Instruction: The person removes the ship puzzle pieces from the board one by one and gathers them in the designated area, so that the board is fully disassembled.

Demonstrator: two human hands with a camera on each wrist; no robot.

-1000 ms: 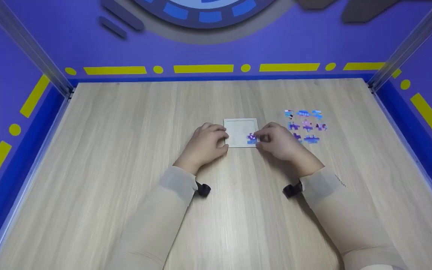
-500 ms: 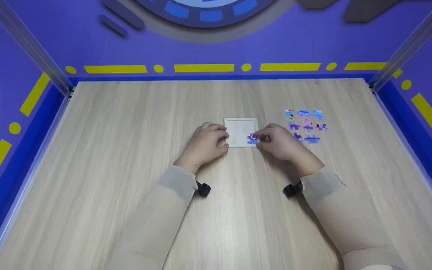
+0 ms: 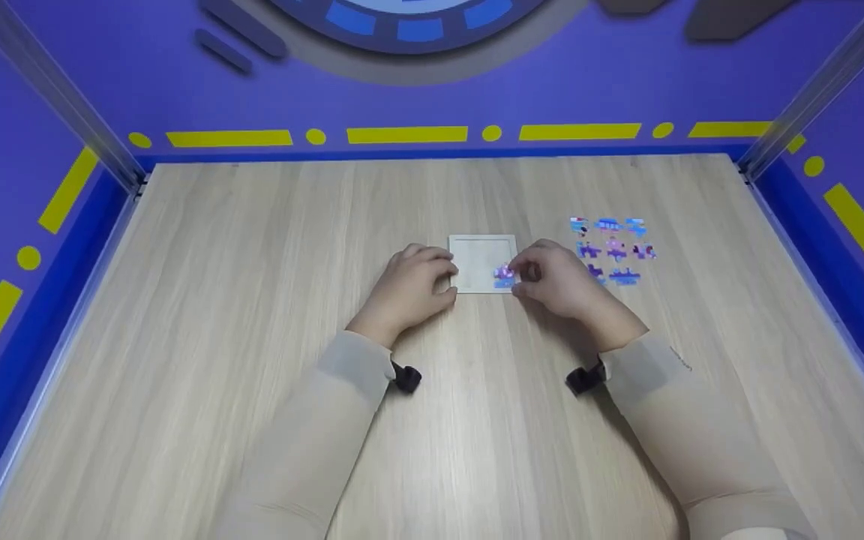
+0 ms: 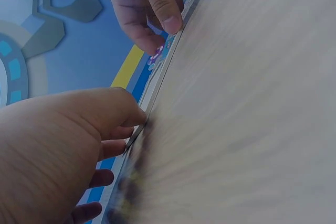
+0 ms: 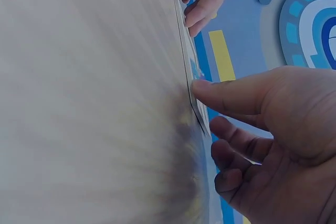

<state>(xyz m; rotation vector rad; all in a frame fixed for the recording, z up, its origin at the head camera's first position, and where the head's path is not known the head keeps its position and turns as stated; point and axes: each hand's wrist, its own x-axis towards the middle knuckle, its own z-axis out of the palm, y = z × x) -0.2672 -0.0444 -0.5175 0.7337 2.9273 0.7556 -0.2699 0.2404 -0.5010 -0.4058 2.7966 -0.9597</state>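
A square white puzzle tray (image 3: 475, 262) lies on the table between the two hands. One purple and blue puzzle piece (image 3: 504, 276) sits in its near right corner. My left hand (image 3: 411, 289) holds the tray's left side, thumb toward the near corner and fingers along the edge; the left wrist view shows this hand (image 4: 68, 140) at the rim. At the right side, my right hand (image 3: 558, 279) has its thumb on the near corner and its bent forefinger beside the piece. In the right wrist view, the other fingers of this hand (image 5: 283, 129) curl loosely without holding anything.
Several loose puzzle pieces (image 3: 616, 251) lie spread in rows to the right of the tray, some partly hidden behind the right hand. Blue-purple panels (image 3: 417, 105) with yellow marks enclose the wooden table (image 3: 267, 247) at the back and sides.
The right forefinger has drawn back slightly from the puzzle piece, which shows more fully and looks brighter. The left hand and the tray have stayed in place.
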